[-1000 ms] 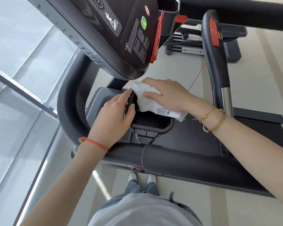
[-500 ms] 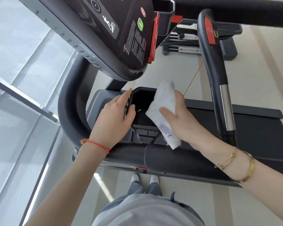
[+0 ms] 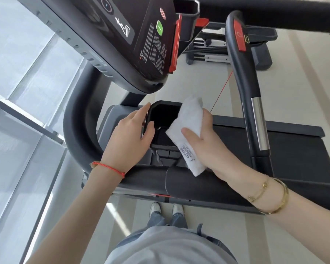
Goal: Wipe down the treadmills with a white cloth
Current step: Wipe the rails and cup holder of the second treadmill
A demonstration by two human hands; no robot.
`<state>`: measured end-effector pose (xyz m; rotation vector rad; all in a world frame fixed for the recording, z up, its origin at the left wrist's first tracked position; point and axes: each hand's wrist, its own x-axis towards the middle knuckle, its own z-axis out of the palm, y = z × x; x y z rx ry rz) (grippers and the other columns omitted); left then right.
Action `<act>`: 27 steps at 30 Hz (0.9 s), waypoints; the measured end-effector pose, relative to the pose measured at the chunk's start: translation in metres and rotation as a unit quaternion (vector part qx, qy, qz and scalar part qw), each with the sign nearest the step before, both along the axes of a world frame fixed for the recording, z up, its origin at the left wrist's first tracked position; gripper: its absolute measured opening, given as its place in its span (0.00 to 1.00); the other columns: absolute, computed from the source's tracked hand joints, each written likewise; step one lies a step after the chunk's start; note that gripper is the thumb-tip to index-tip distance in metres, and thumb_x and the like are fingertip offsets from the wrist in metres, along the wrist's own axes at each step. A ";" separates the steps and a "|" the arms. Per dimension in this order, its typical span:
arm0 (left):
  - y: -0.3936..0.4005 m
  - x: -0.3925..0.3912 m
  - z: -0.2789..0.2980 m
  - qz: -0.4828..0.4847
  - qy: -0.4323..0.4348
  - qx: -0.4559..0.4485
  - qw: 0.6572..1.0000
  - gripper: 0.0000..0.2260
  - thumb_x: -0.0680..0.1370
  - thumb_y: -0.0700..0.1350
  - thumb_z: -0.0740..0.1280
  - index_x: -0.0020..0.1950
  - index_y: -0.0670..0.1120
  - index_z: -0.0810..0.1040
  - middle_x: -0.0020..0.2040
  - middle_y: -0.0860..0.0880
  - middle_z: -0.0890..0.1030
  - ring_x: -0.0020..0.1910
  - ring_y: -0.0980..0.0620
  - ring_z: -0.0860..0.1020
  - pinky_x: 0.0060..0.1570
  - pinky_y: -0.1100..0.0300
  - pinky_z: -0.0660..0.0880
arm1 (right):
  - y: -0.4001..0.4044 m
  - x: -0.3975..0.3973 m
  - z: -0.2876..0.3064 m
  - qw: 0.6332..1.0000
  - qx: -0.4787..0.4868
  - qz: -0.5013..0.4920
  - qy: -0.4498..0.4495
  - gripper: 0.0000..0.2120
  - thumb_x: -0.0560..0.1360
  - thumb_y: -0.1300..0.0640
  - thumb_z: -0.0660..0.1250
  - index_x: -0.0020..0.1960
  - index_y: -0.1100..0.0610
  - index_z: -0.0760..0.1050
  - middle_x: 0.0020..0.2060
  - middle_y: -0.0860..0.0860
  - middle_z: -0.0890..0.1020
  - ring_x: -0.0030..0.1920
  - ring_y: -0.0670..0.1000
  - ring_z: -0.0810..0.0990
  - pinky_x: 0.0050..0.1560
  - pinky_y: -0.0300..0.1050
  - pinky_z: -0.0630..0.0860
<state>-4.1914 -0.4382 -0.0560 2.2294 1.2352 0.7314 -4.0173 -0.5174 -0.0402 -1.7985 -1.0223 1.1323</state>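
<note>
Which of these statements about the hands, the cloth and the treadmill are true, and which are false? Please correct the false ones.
1. The right hand holds the white cloth. True.
2. The left hand also grips the cloth. False: it rests on the left rim of the black cup holder and does not touch the cloth.
3. The cloth has a printed label. True.
4. The cloth lies flat on the console. False: it is held over the right edge of the cup holder, below the console.
5. A red string bracelet is on the right wrist. False: it is on the left wrist.
</note>
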 end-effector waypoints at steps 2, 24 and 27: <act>0.001 0.000 -0.001 -0.001 0.001 0.000 1.000 0.22 0.81 0.46 0.62 0.75 0.47 0.68 0.54 0.48 0.80 0.48 0.48 0.80 0.54 0.50 0.77 | -0.001 0.001 -0.002 1.000 0.000 -0.005 -0.003 0.30 0.82 0.52 0.59 0.76 0.47 0.45 0.68 0.52 0.69 0.64 0.53 0.72 0.66 0.56 0.71; -0.002 0.003 0.000 0.014 0.021 0.030 0.999 0.19 0.80 0.45 0.63 0.72 0.48 0.70 0.47 0.47 0.81 0.43 0.50 0.80 0.43 0.55 0.76 | 0.082 0.038 0.007 0.917 0.054 0.260 -0.297 0.17 0.80 0.44 0.61 0.68 0.42 0.69 0.46 0.42 0.79 0.48 0.49 0.76 0.46 0.45 0.66; -0.002 0.002 0.001 0.010 0.014 0.019 1.000 0.21 0.81 0.46 0.62 0.74 0.49 0.69 0.49 0.47 0.81 0.44 0.50 0.80 0.48 0.54 0.77 | 0.060 0.042 -0.001 0.953 0.054 0.183 -0.235 0.15 0.81 0.48 0.60 0.66 0.47 0.69 0.48 0.49 0.79 0.48 0.53 0.76 0.44 0.46 0.68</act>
